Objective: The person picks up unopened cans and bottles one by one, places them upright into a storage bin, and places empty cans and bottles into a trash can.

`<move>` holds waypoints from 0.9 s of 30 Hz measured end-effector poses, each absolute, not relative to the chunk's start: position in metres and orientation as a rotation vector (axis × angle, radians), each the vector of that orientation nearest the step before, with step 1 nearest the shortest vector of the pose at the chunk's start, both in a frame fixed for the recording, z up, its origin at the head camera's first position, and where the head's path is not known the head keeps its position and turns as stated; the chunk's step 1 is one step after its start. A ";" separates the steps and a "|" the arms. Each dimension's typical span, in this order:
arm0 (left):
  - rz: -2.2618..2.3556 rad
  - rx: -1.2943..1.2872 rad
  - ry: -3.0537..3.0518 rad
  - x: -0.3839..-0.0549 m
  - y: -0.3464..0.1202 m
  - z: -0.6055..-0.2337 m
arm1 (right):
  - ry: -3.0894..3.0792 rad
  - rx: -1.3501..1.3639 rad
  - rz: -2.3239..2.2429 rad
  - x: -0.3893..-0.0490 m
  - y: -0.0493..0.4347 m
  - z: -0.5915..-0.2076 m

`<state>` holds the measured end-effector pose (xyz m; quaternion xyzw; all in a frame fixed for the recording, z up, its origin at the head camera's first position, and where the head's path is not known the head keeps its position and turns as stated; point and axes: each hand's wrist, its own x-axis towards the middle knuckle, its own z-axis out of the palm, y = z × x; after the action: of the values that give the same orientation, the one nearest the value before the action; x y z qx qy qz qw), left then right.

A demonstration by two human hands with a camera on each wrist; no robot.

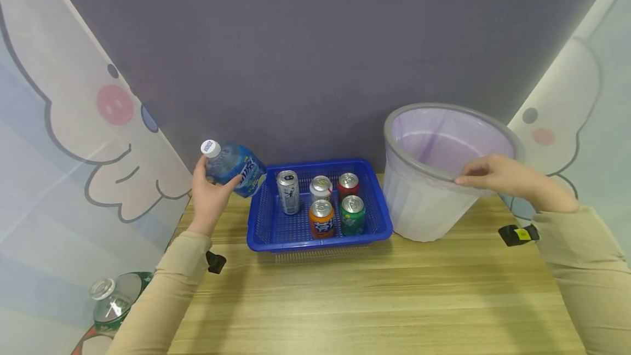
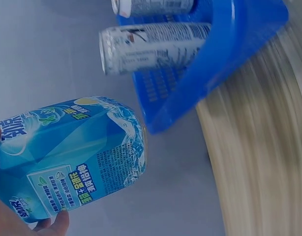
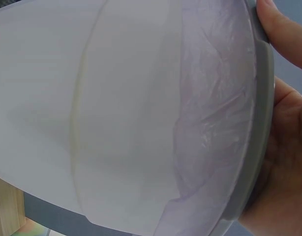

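Observation:
My left hand [image 1: 209,199] grips a blue bottle [image 1: 230,163] with a white cap, held tilted near the left end of the blue plastic basket [image 1: 315,245]. The left wrist view shows the printed label and base of this bottle [image 2: 82,157], apart from the basket corner. At the right, my right hand [image 1: 508,179] holds the grey rim of a white trash bin [image 1: 419,207], thumb and fingers on either side of it. A pale purple liner bag [image 1: 429,141] lines the bin and folds over its rim, as the right wrist view also shows.
Inside the basket stand several drink cans: a silver one [image 1: 289,196], a white one [image 1: 321,188], a red one [image 1: 348,185], an orange one [image 1: 322,221] and a green one [image 1: 352,218]. A clear bottle [image 1: 110,305] is at the lower left. A grey wall [image 1: 315,59] rises behind the wooden table [image 1: 345,300].

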<state>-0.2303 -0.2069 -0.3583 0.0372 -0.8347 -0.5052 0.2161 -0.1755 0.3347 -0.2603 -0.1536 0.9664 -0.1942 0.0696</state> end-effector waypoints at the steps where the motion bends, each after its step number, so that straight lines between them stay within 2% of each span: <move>1: -1.408 0.102 -2.315 -0.230 -0.205 -0.358 | 2.908 -0.462 -0.583 -0.175 0.335 -0.260; 27: -1.608 -0.086 -2.253 -0.209 -0.150 -0.343 | 2.904 -0.479 -0.595 -0.176 0.336 -0.261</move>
<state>-0.2094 -0.1500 -0.3426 -0.0306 -0.7994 -0.5708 0.1851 -0.1756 0.3359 -0.2609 -0.1592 0.9648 -0.1976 0.0695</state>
